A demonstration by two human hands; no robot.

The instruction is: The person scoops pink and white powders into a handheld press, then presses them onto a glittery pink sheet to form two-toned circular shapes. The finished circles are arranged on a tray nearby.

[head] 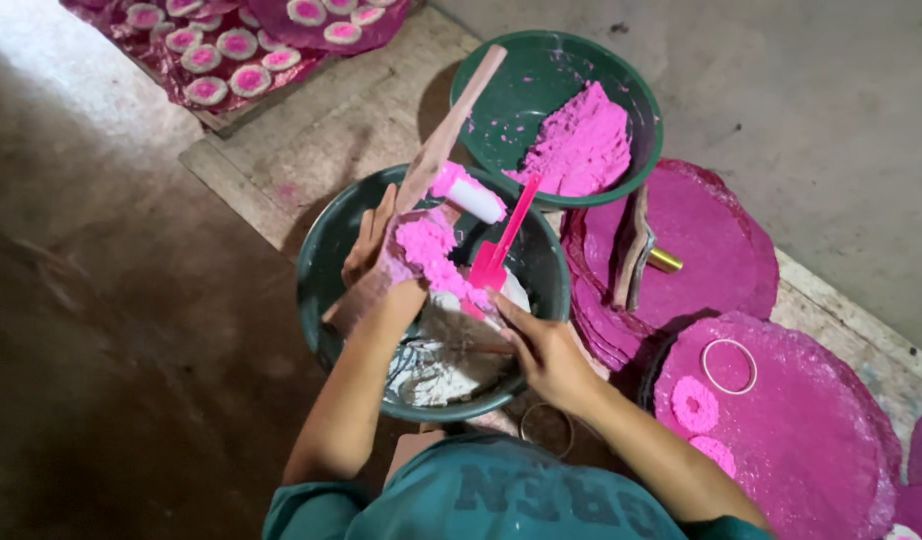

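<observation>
A single head-worn camera looks steeply down, almost straight from above, over the person's teal shirt collar and shoulders point(521, 500), which fill the bottom edge of the frame. It faces forward and down past both forearms, which run up from the bottom centre toward the middle of the picture. The view sits close to the work: the dark green round plastic basin point(326, 270) lies at the centre, and the second green round bowl point(646, 100) just beyond it, toward the top. The bare concrete floor point(131, 300) fills the left side. There is only this one view, so nothing is shared with another.
</observation>
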